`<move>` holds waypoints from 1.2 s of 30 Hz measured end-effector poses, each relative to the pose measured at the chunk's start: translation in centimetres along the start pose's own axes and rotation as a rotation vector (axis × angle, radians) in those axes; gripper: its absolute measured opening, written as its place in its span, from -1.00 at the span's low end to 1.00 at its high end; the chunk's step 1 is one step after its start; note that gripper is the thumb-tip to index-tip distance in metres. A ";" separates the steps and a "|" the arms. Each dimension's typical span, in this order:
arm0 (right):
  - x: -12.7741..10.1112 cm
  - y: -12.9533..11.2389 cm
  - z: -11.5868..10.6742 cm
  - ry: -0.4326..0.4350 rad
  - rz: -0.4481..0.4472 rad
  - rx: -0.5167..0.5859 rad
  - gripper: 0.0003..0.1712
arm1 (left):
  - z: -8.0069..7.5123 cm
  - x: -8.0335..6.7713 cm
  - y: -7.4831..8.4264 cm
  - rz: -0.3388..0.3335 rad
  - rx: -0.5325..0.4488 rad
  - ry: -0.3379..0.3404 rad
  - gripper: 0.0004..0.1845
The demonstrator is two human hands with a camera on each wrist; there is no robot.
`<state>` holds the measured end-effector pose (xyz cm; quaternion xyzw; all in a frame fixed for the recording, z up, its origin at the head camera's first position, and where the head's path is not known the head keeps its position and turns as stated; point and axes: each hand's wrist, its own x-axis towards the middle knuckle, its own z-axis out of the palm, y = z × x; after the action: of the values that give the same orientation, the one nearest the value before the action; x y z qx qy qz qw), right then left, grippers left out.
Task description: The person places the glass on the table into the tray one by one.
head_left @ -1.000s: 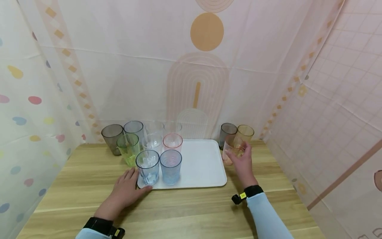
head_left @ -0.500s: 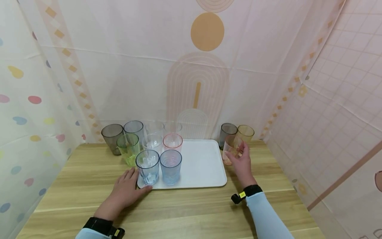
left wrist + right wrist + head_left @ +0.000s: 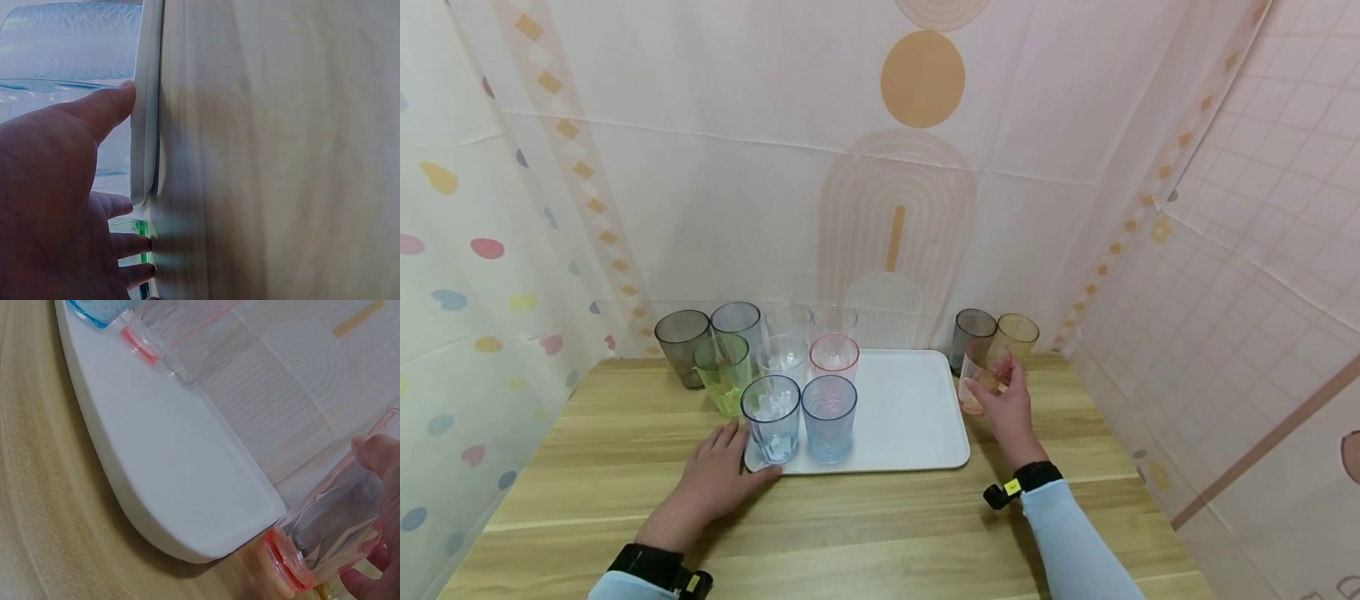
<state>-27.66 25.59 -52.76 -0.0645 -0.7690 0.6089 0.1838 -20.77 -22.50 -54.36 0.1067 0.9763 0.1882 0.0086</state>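
Observation:
My right hand point(image 3: 1009, 412) holds a pink glass point(image 3: 977, 382) between thumb and fingers; the glass stands upright on the table just off the tray's right edge. In the right wrist view, the thumb lies on the side of the pink glass point(image 3: 337, 519). My left hand point(image 3: 718, 475) lies at the front left corner of the white tray point(image 3: 913, 417), its thumb touching the rim and its fingers extended past the corner. Nearest to it on the tray are a light-blue fluted glass point(image 3: 772, 425) and a blue textured glass point(image 3: 829, 425). Behind them stand a red-rimmed glass point(image 3: 834, 354) and a clear glass point(image 3: 784, 357).
Left of the tray stand a green glass point(image 3: 724, 375) and a dark grey glass point(image 3: 683, 346). A blue-grey glass point(image 3: 736, 323) and two clear ones are at the back. Behind the pink glass are a grey glass point(image 3: 972, 337) and an amber glass point(image 3: 1018, 329). A curtain point(image 3: 737, 208) hangs behind the table.

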 end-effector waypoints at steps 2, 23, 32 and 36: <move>-0.1 -0.3 -0.1 -0.004 -0.015 0.000 -0.04 | 0.0 0.0 0.0 0.001 -0.003 0.000 0.21; 0.1 -4.4 8.4 -0.136 -0.045 0.032 -0.06 | 0.3 0.0 -0.3 0.008 0.010 0.003 0.20; 1.0 -5.6 13.2 -0.211 -0.008 -0.031 0.00 | -0.5 -0.3 0.4 -0.001 0.001 -0.013 0.18; 1.6 -6.4 14.5 -0.227 -0.011 -0.042 -0.01 | -0.7 -0.4 0.6 -0.009 0.005 -0.024 0.19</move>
<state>-33.56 11.24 -49.03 0.0053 -0.7979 0.5948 0.0974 -20.28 -22.33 -53.53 0.1046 0.9770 0.1845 0.0209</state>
